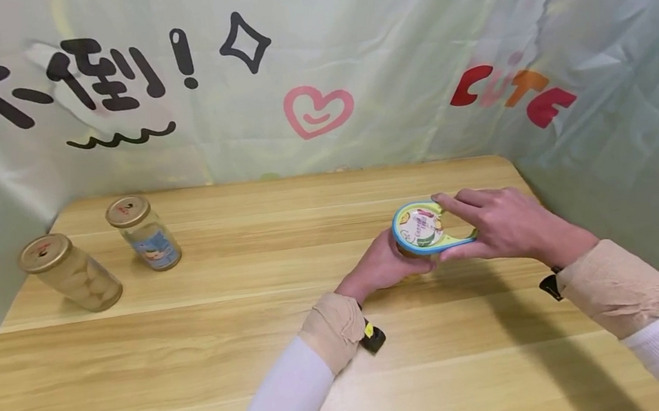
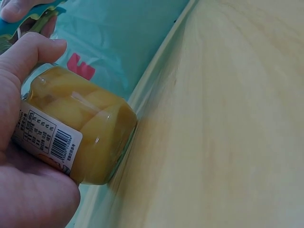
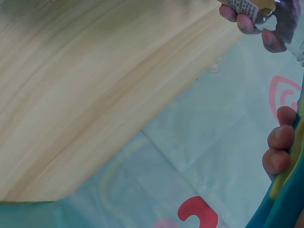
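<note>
A glass jar of yellow fruit pieces (image 2: 107, 137), with a white barcode label on its side, stands over the right part of the table. My left hand (image 1: 385, 260) grips it around the side. From above, its printed lid (image 1: 422, 226) shows inside the wide end of a blue and yellow-green loop-shaped jar opener (image 1: 454, 242). The narrower end of that opener is held by my right hand (image 1: 503, 221), fingers on one side and thumb on the other. How tightly the opener sits on the lid I cannot tell.
On the left of the wooden table (image 1: 213, 366) are two more lidded jars: one with pale round pieces (image 1: 81, 280), one with a blue label (image 1: 155, 246). A printed cloth (image 1: 382, 39) hangs along the back and sides.
</note>
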Available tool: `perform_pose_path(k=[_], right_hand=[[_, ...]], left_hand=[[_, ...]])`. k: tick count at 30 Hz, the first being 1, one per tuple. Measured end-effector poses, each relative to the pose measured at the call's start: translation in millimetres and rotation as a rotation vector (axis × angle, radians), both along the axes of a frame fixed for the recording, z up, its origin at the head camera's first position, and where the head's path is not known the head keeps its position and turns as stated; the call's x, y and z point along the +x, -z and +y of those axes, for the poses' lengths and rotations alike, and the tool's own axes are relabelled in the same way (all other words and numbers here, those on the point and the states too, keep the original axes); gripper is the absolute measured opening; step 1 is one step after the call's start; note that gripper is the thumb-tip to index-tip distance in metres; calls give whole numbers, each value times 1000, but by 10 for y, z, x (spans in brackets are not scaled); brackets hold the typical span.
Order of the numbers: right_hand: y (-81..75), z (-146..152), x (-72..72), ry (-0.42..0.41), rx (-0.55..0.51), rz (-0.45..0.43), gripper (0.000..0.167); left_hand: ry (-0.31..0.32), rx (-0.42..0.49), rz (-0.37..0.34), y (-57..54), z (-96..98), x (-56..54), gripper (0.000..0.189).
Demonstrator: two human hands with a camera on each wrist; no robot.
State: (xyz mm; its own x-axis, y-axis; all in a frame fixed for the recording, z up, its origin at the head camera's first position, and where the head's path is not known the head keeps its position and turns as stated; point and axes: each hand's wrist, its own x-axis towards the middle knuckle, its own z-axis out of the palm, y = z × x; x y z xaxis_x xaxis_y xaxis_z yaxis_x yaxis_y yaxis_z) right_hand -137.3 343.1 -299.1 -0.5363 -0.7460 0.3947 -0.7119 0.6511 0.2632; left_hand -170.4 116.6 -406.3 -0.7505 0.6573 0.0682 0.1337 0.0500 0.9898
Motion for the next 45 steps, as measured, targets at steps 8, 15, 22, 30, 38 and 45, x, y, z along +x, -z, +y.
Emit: perform_pose_path(k=[8, 15, 22, 30, 38, 45], right_hand=[[-22, -35, 47, -1, -1, 49, 100], [-59, -45, 107, 3, -6, 53, 100], [-58, -61, 218, -11, -44, 33, 97], [-12, -57, 418, 1, -47, 34, 97], [9, 6, 566, 14, -68, 16, 95], [20, 36, 674, 16, -57, 12, 95]], left_hand=[[-7, -3, 17, 17, 9, -15, 74], [-7, -14, 38, 0, 6, -2, 75], [23, 9, 94, 3, -2, -12, 78], [31, -16, 194, 0, 10, -39, 65], [-11, -52, 148, 4, 19, -8, 44], [-17, -62, 116, -21, 19, -5, 46]])
